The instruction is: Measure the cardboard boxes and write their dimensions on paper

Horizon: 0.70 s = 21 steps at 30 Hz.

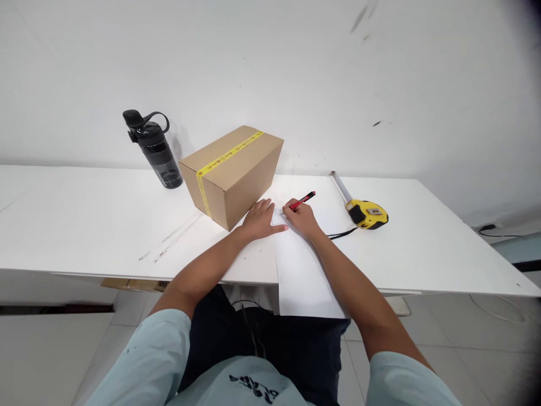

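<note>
- We face a plain white wall point(296, 67) with a few dark scuffs point(359, 20) high up.
- We have a long white table point(84, 225) against it, its top faintly scratched point(169, 243).
- We see a pale tiled floor point(465, 338) below, and a black cable point(487, 228) at the right.
- We get soft, even light.

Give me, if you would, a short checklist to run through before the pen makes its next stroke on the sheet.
1. Pen gripped in the right hand, tip down at the sheet: ok.
2. Left hand flat on the sheet's far left corner, pinning it: ok.
3. Sheet fully backed by the table: not ok, its near end overhangs the table edge.
4. Cardboard box clear of the pen: ok, it stands beyond the left hand.
5. Tape measure clear of the right hand: ok, it lies apart to the right.
6. Marks already on the sheet legible: cannot tell, the hands cover that spot.
</note>
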Motion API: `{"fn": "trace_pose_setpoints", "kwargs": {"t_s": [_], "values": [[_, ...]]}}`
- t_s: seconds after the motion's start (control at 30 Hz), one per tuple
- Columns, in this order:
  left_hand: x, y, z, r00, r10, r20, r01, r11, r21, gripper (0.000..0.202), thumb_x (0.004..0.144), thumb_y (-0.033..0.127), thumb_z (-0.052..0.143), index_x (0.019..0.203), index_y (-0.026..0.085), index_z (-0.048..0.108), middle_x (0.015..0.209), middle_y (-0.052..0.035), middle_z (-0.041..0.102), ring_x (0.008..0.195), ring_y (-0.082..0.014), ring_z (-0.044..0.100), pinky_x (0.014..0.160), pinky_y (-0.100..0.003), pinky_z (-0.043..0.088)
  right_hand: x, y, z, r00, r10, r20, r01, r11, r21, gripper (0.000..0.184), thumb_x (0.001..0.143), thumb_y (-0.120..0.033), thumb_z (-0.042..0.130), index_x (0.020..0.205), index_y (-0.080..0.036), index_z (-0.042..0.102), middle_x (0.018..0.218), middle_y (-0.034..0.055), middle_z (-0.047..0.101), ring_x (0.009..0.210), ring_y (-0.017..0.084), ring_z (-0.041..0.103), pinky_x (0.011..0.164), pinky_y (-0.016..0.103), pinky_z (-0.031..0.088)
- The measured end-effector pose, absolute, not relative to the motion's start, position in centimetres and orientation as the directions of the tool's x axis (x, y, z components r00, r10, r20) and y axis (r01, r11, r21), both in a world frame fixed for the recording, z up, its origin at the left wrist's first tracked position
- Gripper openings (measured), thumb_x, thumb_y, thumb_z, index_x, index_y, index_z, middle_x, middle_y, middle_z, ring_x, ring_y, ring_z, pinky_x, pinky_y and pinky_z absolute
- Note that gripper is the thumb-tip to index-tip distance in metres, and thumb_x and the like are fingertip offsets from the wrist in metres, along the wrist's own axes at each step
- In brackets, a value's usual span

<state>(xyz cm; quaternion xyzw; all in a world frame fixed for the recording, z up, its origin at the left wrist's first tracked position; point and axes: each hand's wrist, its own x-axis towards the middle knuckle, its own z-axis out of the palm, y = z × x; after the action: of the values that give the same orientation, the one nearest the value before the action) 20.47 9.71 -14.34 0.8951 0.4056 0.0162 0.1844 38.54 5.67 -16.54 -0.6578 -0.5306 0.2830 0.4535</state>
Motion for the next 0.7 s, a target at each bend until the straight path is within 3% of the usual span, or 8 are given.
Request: {"fn": "trace_pose_setpoints", "kwargs": {"t_s": [0.27,0.43,0.57,0.7], "values": [[20.5,9.8,-14.5,0.671,0.733,-0.108,0.717,-0.606,0.345,0.1,0.094,0.078,0.051,0.168,0.014,0.034,0.184,-0.0157,0.019,0.172,-0.034,0.016,0.14,-0.048,0.019,38.7,5.8,-17.0,0.283,0.952,0.121,0.459,-0.024,-0.888,0.036,0.079,-0.06,0.062,0.077,-0.024,0.06,0.063,0.0005,0.059,0.062,0.018,0.054,0.064,0.032,0.044],[20.4,9.7,-14.2,0.671,0.732,-0.116,0.72,-0.607,0.337,0.1,0.095,0.077,0.051,0.169,0.011,0.032,0.183,-0.0171,0.019,0.172,-0.0341,0.015,0.14,-0.047,0.018,38.7,6.0,-17.4,0.317,0.936,0.151,0.519,-0.039,-0.854,0.04,0.088,-0.062,0.053,0.088,-0.023,0.063,0.071,0.0032,0.065,0.063,0.019,0.058,0.067,0.034,0.049],[20.4,9.6,-14.1,0.671,0.731,-0.119,0.72,-0.606,0.338,0.101,0.095,0.078,0.05,0.169,0.012,0.032,0.183,-0.0173,0.018,0.172,-0.0344,0.015,0.14,-0.047,0.018,39.6,5.9,-17.5,0.357,0.906,0.226,0.638,-0.06,-0.768,0.038,0.096,-0.051,0.05,0.115,-0.023,0.067,0.096,0.0085,0.072,0.086,0.023,0.066,0.081,0.037,0.053],[20.3,9.5,-14.0,0.674,0.73,-0.109,0.714,-0.607,0.349,0.102,0.095,0.078,0.051,0.169,0.012,0.03,0.183,-0.0174,0.02,0.172,-0.0338,0.017,0.14,-0.047,0.019,40.7,6.0,-17.7,0.398,0.884,0.245,0.751,-0.161,-0.64,0.045,0.095,-0.031,0.045,0.133,-0.019,0.067,0.128,0.0171,0.066,0.103,0.03,0.067,0.085,0.041,0.053]]}}
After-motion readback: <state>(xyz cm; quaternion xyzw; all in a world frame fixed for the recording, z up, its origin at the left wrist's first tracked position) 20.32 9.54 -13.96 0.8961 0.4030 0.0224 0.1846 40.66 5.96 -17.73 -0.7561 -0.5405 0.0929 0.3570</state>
